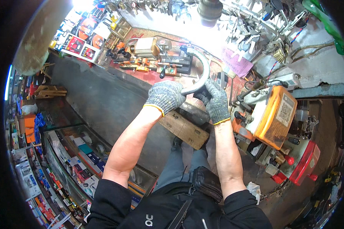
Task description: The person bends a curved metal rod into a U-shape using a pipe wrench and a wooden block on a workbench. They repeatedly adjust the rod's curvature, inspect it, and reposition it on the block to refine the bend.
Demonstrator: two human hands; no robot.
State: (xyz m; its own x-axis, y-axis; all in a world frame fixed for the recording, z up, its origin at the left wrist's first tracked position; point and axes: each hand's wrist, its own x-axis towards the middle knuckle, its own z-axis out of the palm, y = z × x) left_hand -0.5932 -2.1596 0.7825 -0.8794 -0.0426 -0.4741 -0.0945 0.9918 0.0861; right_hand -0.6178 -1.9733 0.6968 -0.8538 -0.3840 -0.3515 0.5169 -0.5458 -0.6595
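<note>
A thick, silvery curved bar (205, 68), bent like a U-lock shackle, arcs above the red-topped bench. My left hand (166, 95), in a grey knitted glove with a yellow cuff, is closed round the bar's near end. On the other side my right hand (217, 101), gloved alike, has its fingers curled at the lower part of the bend; the exact grip is partly hidden. The bar's far end lies by the key-cutting machine (147, 49). Just below my hands are a dark metal block (194, 113) and a wooden board (185, 129).
An orange-yellow machine (277, 114) stands close to my right forearm, with a red machine (304, 162) nearer me. Many keys (244, 36) hang at the back right. A glass display case (80, 152) with boxes is at left. A dark lamp-like cylinder (210, 11) hangs overhead.
</note>
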